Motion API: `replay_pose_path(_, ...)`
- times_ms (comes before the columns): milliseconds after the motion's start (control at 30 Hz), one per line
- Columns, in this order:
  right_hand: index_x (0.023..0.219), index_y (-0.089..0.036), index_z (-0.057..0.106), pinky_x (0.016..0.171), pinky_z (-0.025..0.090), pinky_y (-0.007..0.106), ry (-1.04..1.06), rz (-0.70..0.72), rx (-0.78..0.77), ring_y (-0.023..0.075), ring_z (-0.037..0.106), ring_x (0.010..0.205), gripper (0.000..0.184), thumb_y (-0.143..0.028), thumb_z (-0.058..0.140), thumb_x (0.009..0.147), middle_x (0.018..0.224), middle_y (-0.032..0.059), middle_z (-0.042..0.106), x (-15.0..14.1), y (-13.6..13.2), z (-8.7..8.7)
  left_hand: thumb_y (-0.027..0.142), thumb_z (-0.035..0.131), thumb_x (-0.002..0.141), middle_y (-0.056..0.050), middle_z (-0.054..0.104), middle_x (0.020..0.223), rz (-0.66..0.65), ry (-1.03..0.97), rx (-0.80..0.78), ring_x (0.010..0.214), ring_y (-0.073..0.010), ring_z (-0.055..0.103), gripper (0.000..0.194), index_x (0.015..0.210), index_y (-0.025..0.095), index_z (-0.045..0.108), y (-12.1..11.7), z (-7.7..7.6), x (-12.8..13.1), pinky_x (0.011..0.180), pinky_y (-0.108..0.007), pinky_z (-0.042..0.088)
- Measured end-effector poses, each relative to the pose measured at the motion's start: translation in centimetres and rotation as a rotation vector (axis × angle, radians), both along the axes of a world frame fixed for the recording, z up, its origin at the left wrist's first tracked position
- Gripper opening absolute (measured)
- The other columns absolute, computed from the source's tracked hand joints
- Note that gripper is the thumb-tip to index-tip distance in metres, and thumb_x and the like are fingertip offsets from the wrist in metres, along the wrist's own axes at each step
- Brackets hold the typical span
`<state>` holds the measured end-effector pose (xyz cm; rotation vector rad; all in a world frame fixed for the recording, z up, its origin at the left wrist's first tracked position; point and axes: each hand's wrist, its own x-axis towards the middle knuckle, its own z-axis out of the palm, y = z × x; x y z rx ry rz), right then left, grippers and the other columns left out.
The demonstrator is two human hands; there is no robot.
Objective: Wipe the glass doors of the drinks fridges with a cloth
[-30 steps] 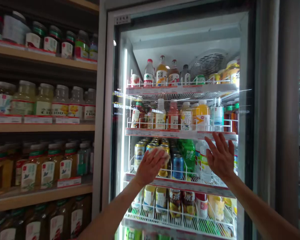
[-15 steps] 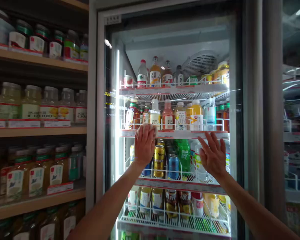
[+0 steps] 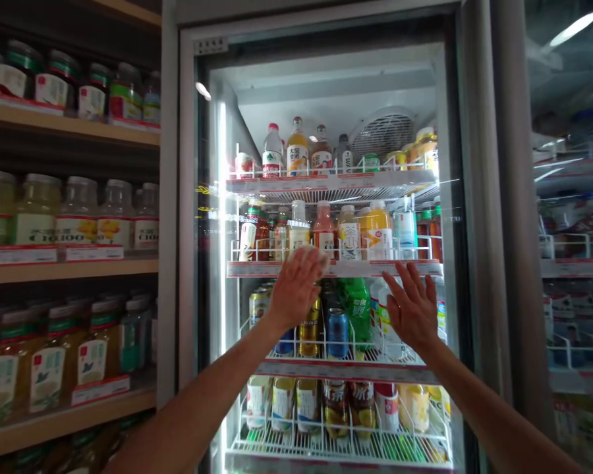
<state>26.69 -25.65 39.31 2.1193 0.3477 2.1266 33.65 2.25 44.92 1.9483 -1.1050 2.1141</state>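
My left hand (image 3: 297, 288) is pressed toward the glass door (image 3: 326, 85) of a lit drinks fridge. Under its fingers is a pale, crumpled cloth (image 3: 323, 261), mostly hidden by the hand and a little blurred. My right hand (image 3: 413, 308) lies against the same glass farther right, fingers spread, with nothing in it. Behind the left hand stand a gold can (image 3: 309, 332) and a blue can (image 3: 337, 329). A green bottle (image 3: 358, 309) shows between the two hands, inside the fridge.
Wooden shelves (image 3: 69, 271) with rows of jars and bottles stand on the left. The metal door frame (image 3: 484, 197) runs up the right side, and another glass-fronted fridge (image 3: 573, 263) adjoins it. White wire racks (image 3: 336, 444) hold drinks inside.
My left hand has moved right across the glass with the cloth, tilting rightward. My right hand stays at nearly the same place on the door. The view has shifted slightly.
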Motion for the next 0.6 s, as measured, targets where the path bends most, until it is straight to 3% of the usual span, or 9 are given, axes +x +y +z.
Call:
replay_pose_path(67, 0.142, -0.035, 0.02, 0.113, 0.016, 0.046, -0.006, 0.005, 0.004, 0.022, 0.024, 0.138, 0.064, -0.022, 0.046, 0.085, 0.15, -0.0005, 0.024, 0.0, 0.0, 0.0, 0.025, 0.043, 0.088, -0.005, 0.032, 0.147, 0.013, 0.013, 0.093, 0.14, -0.0224, 0.013, 0.052, 0.138, 0.021, 0.03, 0.5, 0.4, 0.2, 0.114, -0.046, 0.022)
replay_pose_path(233, 0.142, -0.033, 0.021, 0.113, 0.016, 0.047, 0.002, -0.01, 0.007, 0.0224, 0.023, 0.138, 0.063, -0.022, 0.046, 0.085, 0.15, 0.0007, 0.024, 0.0, 0.3, 0.0, 0.019, 0.038, 0.089, -0.016, 0.023, 0.149, 0.017, -0.022, -0.295, 0.14, -0.0296, 0.009, 0.05, 0.137, 0.007, 0.029, 2.9, 3.0, 1.1, 0.112, -0.054, 0.02)
replay_pose_path(333, 0.142, -0.033, 0.022, 0.112, 0.016, 0.047, 0.005, -0.016, 0.006, 0.0223, 0.023, 0.138, 0.063, -0.022, 0.046, 0.085, 0.15, 0.001, 0.024, 0.0, 0.2, -0.1, 0.018, 0.04, 0.088, -0.01, 0.026, 0.148, -0.011, 0.002, -0.167, 0.14, -0.0278, 0.011, 0.053, 0.139, 0.015, 0.027, 1.0, 2.1, 0.2, 0.113, -0.051, 0.024)
replay_pose_path(433, 0.142, -0.034, 0.022, 0.113, 0.016, 0.046, 0.002, -0.003, 0.002, 0.0222, 0.024, 0.138, 0.063, -0.021, 0.046, 0.085, 0.15, 0.0007, 0.025, 0.0, -0.3, -0.2, 0.016, 0.039, 0.087, -0.008, 0.027, 0.148, -0.124, 0.067, 0.003, 0.139, -0.0238, 0.019, 0.061, 0.143, 0.022, 0.016, -1.4, 0.8, -1.1, 0.111, -0.045, 0.032)
replay_pose_path(500, 0.141, -0.034, 0.024, 0.112, 0.017, 0.047, 0.0, 0.007, 0.0, 0.0224, 0.026, 0.137, 0.062, -0.021, 0.046, 0.085, 0.149, 0.0008, 0.026, -0.1, -0.2, -0.2, 0.015, 0.04, 0.086, -0.009, 0.021, 0.15, -0.211, 0.1, -0.079, 0.138, -0.0222, 0.023, 0.063, 0.143, 0.023, 0.014, -2.1, 0.8, -1.3, 0.108, -0.043, 0.038)
replay_pose_path(600, 0.141, -0.035, 0.024, 0.112, 0.017, 0.051, -0.031, 0.05, 0.05, 0.0235, 0.027, 0.137, 0.061, -0.019, 0.044, 0.086, 0.149, 0.0008, 0.029, -0.6, 1.8, 0.4, 0.016, 0.044, 0.085, -0.006, 0.019, 0.151, -0.261, 0.101, -0.262, 0.138, -0.0235, 0.022, 0.053, 0.136, 0.026, 0.03, -2.8, 1.6, -0.9, 0.109, -0.045, 0.036)
